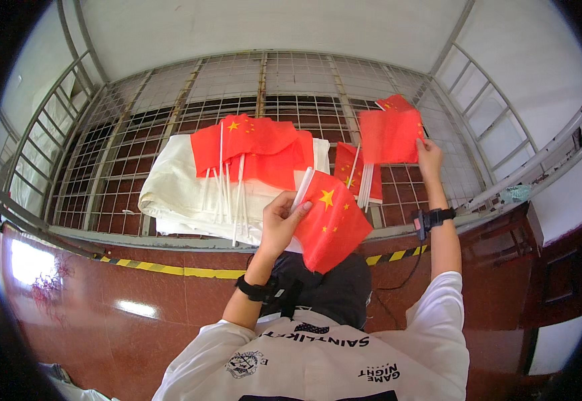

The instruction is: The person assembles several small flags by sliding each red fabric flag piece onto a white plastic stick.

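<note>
My left hand (279, 219) is closed around the white sticks of a small red flag (339, 234) with yellow stars, in front of the bed frame's near edge. Its cloth hangs out to the right of my fingers. At the right, my right hand (430, 159) pinches the right edge of another red flag (390, 137), whose several white sticks (366, 182) point down toward the mesh. More red flags (244, 144) lie in a pile on a folded white cloth (171, 180), sticks toward me. One red flag (346, 166) rests partly behind those sticks.
A metal bed frame with a wire mesh base (124, 154) lies before me, with barred end rails (44, 127) at the left and right. Yellow and black tape (204, 273) runs along the reddish floor (151, 341). A cable (401, 284) hangs from my right wrist.
</note>
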Tool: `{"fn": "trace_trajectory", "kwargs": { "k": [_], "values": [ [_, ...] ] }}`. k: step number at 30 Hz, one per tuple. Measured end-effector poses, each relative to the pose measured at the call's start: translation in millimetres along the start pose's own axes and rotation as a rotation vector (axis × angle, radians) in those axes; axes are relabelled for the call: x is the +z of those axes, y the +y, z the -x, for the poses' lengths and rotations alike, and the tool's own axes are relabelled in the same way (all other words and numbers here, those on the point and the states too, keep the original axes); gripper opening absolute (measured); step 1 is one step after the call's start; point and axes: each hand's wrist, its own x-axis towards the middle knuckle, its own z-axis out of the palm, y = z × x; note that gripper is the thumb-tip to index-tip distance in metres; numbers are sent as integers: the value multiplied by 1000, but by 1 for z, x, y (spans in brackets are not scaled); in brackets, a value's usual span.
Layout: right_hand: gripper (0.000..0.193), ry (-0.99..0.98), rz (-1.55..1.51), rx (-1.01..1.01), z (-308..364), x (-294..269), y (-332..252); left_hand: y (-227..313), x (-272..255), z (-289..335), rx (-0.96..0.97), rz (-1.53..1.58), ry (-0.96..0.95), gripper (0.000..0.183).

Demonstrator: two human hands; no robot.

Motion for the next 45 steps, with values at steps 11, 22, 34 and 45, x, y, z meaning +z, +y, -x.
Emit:
{"fn": "trace_trajectory", "kwargs": {
  "k": [11,22,34,45],
  "values": [
    [19,45,568,-218,16,24,26,-7,5,-4,28,-506,46,19],
    [33,-852,417,75,85,105,-43,-25,2,-14,182,-782,-30,21],
    [13,-194,-609,41,107,-19,-118,-17,13,19,177,-665,16,17],
    [13,132,-749,27,180,-83,-122,-42,33,53,301,-496,-220,16]
  ]
}}
